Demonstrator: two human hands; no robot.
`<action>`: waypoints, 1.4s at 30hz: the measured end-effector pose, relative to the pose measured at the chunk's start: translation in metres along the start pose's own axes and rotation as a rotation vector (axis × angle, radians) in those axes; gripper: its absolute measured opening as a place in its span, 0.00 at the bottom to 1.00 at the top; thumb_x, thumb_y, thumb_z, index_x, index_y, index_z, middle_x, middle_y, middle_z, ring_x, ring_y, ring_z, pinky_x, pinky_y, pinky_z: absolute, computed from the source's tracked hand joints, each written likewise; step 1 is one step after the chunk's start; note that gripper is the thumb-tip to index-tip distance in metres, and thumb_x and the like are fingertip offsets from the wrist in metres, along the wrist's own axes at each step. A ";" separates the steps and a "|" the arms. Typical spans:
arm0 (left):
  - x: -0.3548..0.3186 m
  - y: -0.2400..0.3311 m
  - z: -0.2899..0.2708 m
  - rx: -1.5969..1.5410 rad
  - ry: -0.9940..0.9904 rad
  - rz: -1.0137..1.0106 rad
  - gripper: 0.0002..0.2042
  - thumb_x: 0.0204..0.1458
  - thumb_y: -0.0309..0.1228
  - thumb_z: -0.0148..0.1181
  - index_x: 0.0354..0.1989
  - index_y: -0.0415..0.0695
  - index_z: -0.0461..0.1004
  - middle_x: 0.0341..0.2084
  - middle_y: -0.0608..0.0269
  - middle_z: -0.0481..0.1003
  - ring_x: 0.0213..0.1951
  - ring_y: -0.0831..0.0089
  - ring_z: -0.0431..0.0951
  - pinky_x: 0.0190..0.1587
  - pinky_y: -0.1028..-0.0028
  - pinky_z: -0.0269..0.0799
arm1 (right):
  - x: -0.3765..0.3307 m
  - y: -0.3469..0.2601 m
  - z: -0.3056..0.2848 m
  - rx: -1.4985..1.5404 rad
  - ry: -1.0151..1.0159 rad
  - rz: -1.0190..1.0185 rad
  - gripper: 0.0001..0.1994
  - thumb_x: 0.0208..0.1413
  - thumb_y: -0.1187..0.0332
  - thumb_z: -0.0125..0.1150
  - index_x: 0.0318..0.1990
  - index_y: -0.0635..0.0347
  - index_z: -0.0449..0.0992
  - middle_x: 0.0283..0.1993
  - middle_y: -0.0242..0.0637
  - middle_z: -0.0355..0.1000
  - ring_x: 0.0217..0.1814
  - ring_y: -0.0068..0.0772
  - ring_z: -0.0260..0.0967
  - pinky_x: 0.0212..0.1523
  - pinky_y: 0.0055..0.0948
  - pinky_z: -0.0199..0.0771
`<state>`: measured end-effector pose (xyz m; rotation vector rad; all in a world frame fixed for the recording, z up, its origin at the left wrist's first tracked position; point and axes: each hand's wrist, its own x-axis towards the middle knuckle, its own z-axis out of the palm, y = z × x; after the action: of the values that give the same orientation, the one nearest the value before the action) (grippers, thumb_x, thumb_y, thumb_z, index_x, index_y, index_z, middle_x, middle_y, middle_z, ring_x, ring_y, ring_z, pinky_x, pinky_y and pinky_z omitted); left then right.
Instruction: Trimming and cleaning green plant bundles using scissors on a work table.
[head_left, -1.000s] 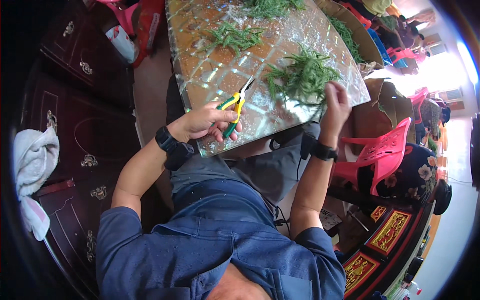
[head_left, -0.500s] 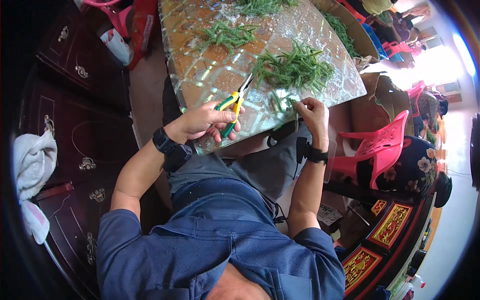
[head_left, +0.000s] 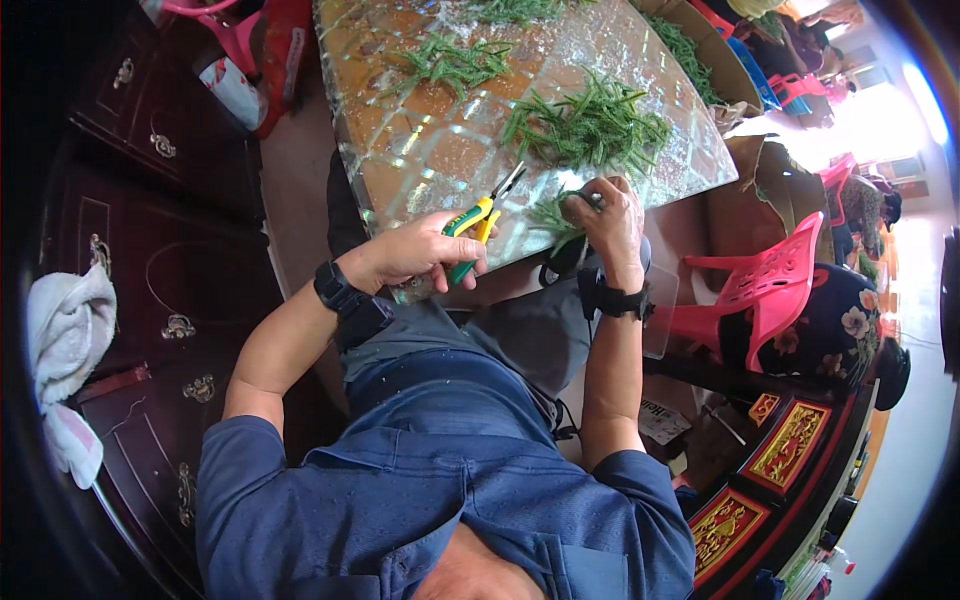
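Observation:
Needle-nose pliers [head_left: 486,210] with yellow and green handles lie in my left hand [head_left: 425,250], its fingers wrapped round the grips. The tips of the pliers point away from me and to the right. My right hand [head_left: 614,225] is closed at the table's near edge, back of the hand up. From its fingers a small green artificial sprig [head_left: 550,212] sticks out to the left; the fingers hide its other end. Just beyond both hands, a heap of similar green sprigs [head_left: 590,125] rests on the tabletop [head_left: 400,190].
Farther off on the table are two smaller heaps of greenery, one at the left [head_left: 455,65]. A cardboard box [head_left: 735,70] with more greenery stands beyond the right edge. A pink plastic chair [head_left: 785,285] is at my right, dark drawers [head_left: 140,220] at my left. Other people sit in the far right background.
My right hand has rolled over from an upright pinch and shifted slightly left and nearer, bringing the sprig with it. The pliers have moved a little to the right and nearer me.

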<state>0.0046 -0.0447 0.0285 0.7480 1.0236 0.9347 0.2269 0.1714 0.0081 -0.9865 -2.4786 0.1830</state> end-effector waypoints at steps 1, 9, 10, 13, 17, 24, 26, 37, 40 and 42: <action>0.000 0.000 0.001 0.033 0.007 -0.007 0.29 0.60 0.40 0.61 0.65 0.40 0.61 0.39 0.62 0.76 0.36 0.76 0.80 0.27 0.82 0.74 | 0.000 -0.001 0.000 0.062 0.004 0.018 0.14 0.50 0.59 0.70 0.35 0.61 0.80 0.36 0.42 0.76 0.37 0.43 0.74 0.39 0.37 0.72; 0.004 0.004 0.007 0.315 0.017 -0.051 0.27 0.60 0.39 0.60 0.65 0.43 0.62 0.39 0.64 0.74 0.36 0.79 0.78 0.28 0.80 0.74 | -0.002 -0.019 -0.006 0.457 0.010 0.156 0.10 0.53 0.66 0.71 0.37 0.62 0.80 0.26 0.32 0.73 0.27 0.21 0.67 0.30 0.24 0.67; 0.004 0.006 0.008 0.315 0.016 -0.053 0.27 0.60 0.39 0.60 0.65 0.43 0.62 0.39 0.64 0.74 0.36 0.79 0.78 0.28 0.80 0.74 | -0.002 -0.020 -0.006 0.478 0.040 0.139 0.10 0.53 0.67 0.71 0.38 0.61 0.80 0.25 0.31 0.72 0.27 0.18 0.65 0.29 0.22 0.66; 0.003 0.010 0.008 0.381 0.024 -0.043 0.26 0.60 0.39 0.59 0.64 0.44 0.62 0.38 0.66 0.73 0.36 0.80 0.77 0.29 0.80 0.74 | -0.003 -0.021 -0.007 0.505 0.086 0.115 0.09 0.53 0.68 0.71 0.39 0.62 0.81 0.24 0.30 0.71 0.26 0.16 0.63 0.29 0.21 0.65; -0.001 0.011 0.008 0.409 0.029 -0.054 0.25 0.60 0.39 0.59 0.64 0.44 0.62 0.37 0.68 0.72 0.35 0.81 0.77 0.28 0.80 0.73 | -0.001 -0.027 -0.008 0.538 0.134 0.088 0.09 0.54 0.68 0.71 0.39 0.63 0.81 0.27 0.30 0.73 0.28 0.16 0.65 0.30 0.20 0.65; 0.002 0.016 0.008 0.380 0.020 -0.012 0.23 0.62 0.38 0.58 0.63 0.44 0.64 0.35 0.68 0.72 0.35 0.82 0.75 0.27 0.82 0.72 | -0.001 -0.048 -0.011 0.540 0.181 0.012 0.10 0.55 0.68 0.70 0.39 0.64 0.80 0.30 0.32 0.73 0.32 0.17 0.66 0.34 0.21 0.67; 0.003 0.015 0.007 0.375 0.028 0.001 0.23 0.62 0.38 0.57 0.62 0.44 0.64 0.35 0.68 0.72 0.35 0.82 0.75 0.27 0.82 0.71 | -0.004 -0.056 -0.009 0.551 0.176 0.039 0.11 0.56 0.67 0.69 0.41 0.64 0.79 0.30 0.32 0.73 0.33 0.19 0.67 0.36 0.23 0.68; 0.007 -0.007 0.002 0.982 0.406 0.376 0.20 0.58 0.38 0.57 0.54 0.40 0.68 0.35 0.37 0.77 0.40 0.40 0.78 0.45 0.52 0.73 | 0.001 -0.069 -0.022 0.530 0.104 -0.001 0.12 0.58 0.65 0.66 0.46 0.62 0.78 0.32 0.34 0.76 0.36 0.24 0.71 0.41 0.27 0.71; 0.005 0.000 0.003 1.017 0.396 0.274 0.20 0.59 0.37 0.57 0.54 0.39 0.67 0.36 0.38 0.75 0.41 0.39 0.76 0.45 0.53 0.71 | 0.007 -0.074 -0.034 0.409 0.093 -0.063 0.13 0.58 0.65 0.66 0.47 0.61 0.78 0.33 0.36 0.76 0.37 0.26 0.73 0.43 0.27 0.72; 0.004 0.002 0.002 1.034 0.392 0.222 0.19 0.59 0.37 0.57 0.54 0.38 0.67 0.36 0.39 0.75 0.41 0.39 0.75 0.44 0.54 0.70 | 0.010 -0.078 -0.039 0.413 -0.025 0.035 0.13 0.57 0.64 0.65 0.46 0.62 0.77 0.35 0.38 0.77 0.39 0.30 0.74 0.44 0.29 0.72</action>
<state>0.0070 -0.0405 0.0299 1.5927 1.8324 0.7065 0.1909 0.1192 0.0680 -0.8500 -2.3107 0.6898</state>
